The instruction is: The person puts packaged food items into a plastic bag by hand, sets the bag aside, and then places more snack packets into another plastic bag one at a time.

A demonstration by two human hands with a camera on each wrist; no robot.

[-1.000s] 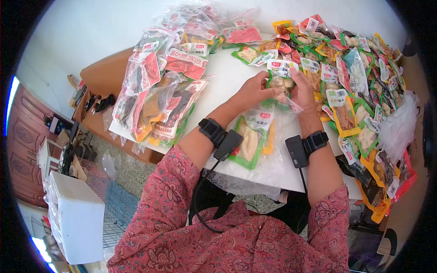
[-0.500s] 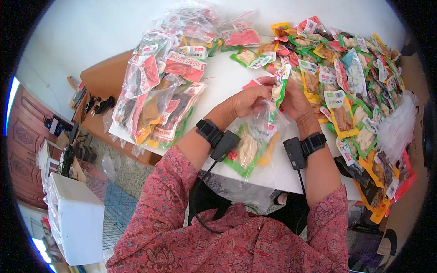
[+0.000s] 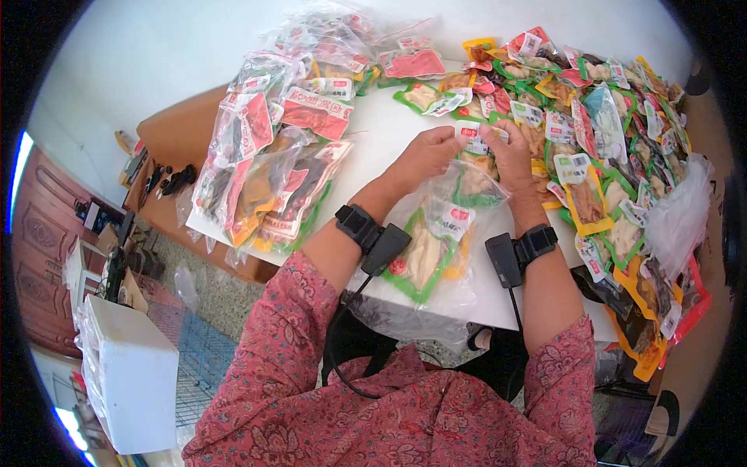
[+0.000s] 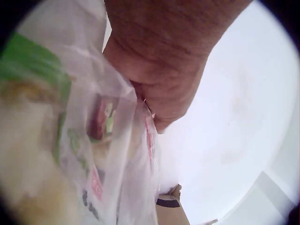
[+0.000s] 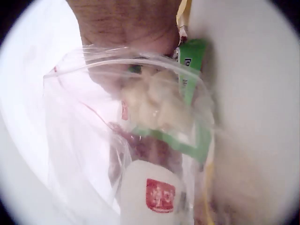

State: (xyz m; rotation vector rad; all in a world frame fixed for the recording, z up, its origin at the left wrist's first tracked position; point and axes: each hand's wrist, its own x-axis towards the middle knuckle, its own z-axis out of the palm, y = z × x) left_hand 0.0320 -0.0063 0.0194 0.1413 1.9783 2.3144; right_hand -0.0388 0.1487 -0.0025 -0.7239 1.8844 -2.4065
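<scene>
Both hands hold a small green-edged food packet (image 3: 476,162) by its top, over the table. The left hand (image 3: 426,159) pinches its left corner and the right hand (image 3: 510,156) its right side. The lower part of the packet lies within the mouth of a clear zip bag (image 3: 397,214). Inside that bag, nearer the body, lies a larger green-edged packet (image 3: 424,253) with pale contents. In the left wrist view the left hand (image 4: 159,70) is beside clear plastic; in the right wrist view the bag's seal line (image 5: 136,63) crosses below the right hand (image 5: 131,42).
Filled clear bags (image 3: 257,156) cover the left side of the white table (image 3: 377,124). A large heap of loose packets (image 3: 580,117) covers the right side, with crumpled clear plastic (image 3: 681,214) at its edge. One green-edged packet (image 3: 424,96) lies beyond the hands.
The small packet, edge-on half a second ago, now faces the head camera, with its lower part in the bag mouth. The bag has spread leftward under the hands.
</scene>
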